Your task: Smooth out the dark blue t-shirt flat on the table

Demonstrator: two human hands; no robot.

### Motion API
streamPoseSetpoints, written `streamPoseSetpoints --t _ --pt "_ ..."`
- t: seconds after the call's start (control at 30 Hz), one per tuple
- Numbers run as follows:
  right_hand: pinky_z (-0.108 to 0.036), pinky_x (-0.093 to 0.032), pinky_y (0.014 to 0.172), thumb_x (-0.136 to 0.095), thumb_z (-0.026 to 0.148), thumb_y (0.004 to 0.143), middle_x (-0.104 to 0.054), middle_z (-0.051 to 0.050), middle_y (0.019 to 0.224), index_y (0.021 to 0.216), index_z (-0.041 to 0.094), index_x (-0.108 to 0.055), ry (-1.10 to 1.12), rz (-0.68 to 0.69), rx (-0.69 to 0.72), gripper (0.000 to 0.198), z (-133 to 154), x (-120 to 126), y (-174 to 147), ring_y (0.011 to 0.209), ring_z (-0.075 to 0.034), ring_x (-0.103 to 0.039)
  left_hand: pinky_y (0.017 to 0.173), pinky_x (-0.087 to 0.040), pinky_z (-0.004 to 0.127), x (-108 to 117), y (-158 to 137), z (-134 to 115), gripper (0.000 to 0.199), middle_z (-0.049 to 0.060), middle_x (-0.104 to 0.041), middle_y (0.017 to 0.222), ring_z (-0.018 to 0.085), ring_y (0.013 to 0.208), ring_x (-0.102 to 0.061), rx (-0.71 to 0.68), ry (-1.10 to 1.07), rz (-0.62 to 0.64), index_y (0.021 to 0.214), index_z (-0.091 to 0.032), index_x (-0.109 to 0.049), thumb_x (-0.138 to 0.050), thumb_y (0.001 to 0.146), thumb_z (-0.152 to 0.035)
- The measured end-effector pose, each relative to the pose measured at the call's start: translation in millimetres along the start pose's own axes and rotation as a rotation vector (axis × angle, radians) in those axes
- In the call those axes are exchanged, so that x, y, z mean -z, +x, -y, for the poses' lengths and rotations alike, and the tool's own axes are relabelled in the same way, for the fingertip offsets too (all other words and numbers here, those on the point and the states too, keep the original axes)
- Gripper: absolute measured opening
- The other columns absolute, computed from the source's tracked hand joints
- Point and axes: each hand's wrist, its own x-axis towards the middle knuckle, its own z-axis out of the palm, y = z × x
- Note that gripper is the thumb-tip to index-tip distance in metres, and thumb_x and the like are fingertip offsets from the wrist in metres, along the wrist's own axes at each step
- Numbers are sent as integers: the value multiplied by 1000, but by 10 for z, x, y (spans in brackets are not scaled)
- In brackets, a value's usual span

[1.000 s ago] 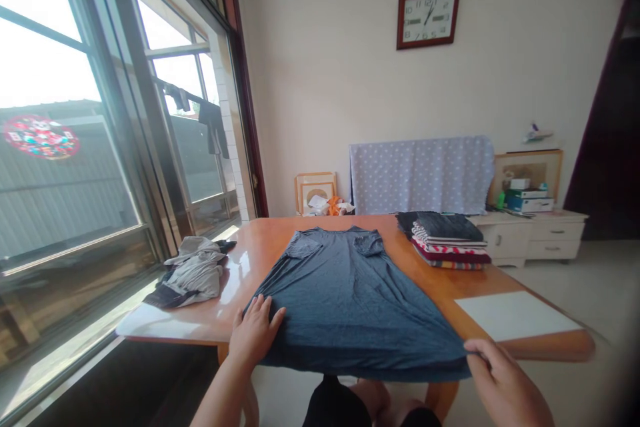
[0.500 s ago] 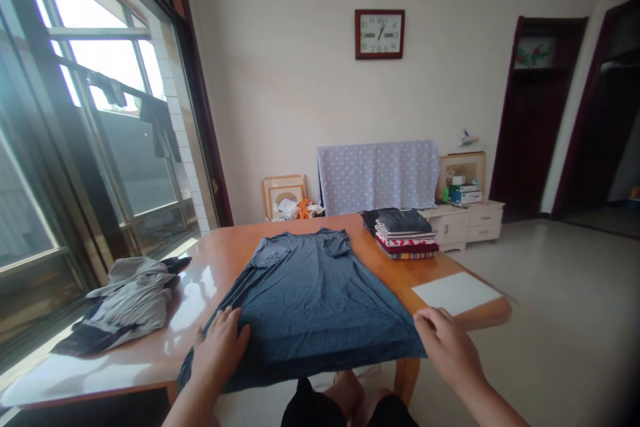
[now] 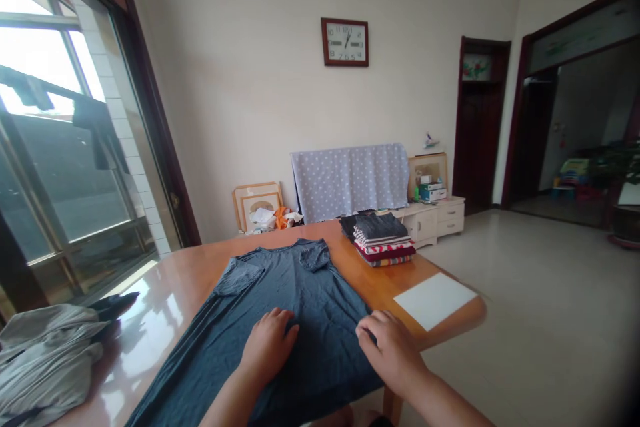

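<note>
A dark blue short-sleeved shirt [image 3: 300,300] lies spread on the wooden table, its neck at the far end and both sleeves turned in over the body. Its lower part runs toward me, past the table's near edge. My left hand [image 3: 270,343] rests over the middle of the shirt, fingers extended and thumb apart, holding nothing. At the shirt's right side edge is my right hand [image 3: 389,347], its fingers curled onto the cloth. The exact contact under those fingertips is hidden.
On the wooden table [image 3: 200,257] a stack of folded clothes [image 3: 383,240] stands at the far right, near a white sheet [image 3: 435,300]. A crumpled grey garment [image 3: 50,360] lies on the left. Behind are a cloth-draped object [image 3: 350,180] and a low cabinet [image 3: 450,217].
My left hand has moved from the shirt's lower left to its middle. My right hand has shifted from the lower right corner up along the side edge. The view has turned right.
</note>
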Motion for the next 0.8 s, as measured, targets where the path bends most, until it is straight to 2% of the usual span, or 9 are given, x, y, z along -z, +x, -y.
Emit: streamPoseSetpoints --t 0.13,0.27,0.33,0.43,0.5,0.63,0.8 --pt "-32 -39 88 -51 34 97 -67 -6 100 100 26 -74 -59 35 -31 24 -77 11 88 101 -23 -58 96 -46 35 -83 227 -203 33 9 -68 118 25 112 -63 -84 -61 28 118 -25 -69 -47 97 -38" --pt "-35 -36 87 -53 36 97 -67 -5 96 92 27 -74 -72 106 26 23 -8 -40 59 98 -23 -58 98 -47 36 -216 468 -479 36 9 -68 120 25 113 -62 -200 -106 41 125 -25 -66 -47 96 -35" --pt "-35 -35 86 -54 36 97 -67 -4 95 91 27 -74 -72 103 31 23 24 -60 42 97 -23 -58 103 -45 37 -298 585 -625 41 10 -65 130 25 119 -60 -272 -125 42 134 -26 -62 -47 96 -32" --pt "-35 -36 86 -55 34 95 -66 -4 96 92 28 -73 -61 96 35 19 16 -82 39 98 -23 -57 111 -41 41 -406 740 -802 50 8 -52 151 27 133 -51 -368 -148 52 146 -29 -52 -48 96 -32" --pt "-34 -36 86 -57 33 94 -66 -3 97 92 28 -73 -45 96 44 17 -19 -94 41 98 -22 -57 113 -38 45 -456 814 -865 51 7 -47 156 28 138 -47 -408 -152 66 147 -32 -51 -49 96 -34" --pt "-31 -38 85 -60 32 91 -67 -3 96 87 26 -72 27 109 46 15 -105 -104 64 97 -21 -59 115 -34 51 -519 867 -851 35 6 -63 139 29 133 -51 -441 -147 82 124 -32 -69 -45 99 -38" --pt "-25 -41 71 -51 29 92 -67 0 80 77 22 -65 247 101 -96 22 -265 -87 252 78 -16 -62 114 -32 49 -583 815 -776 30 6 -71 118 25 117 -60 -409 -204 23 113 -29 -72 -45 99 -35"
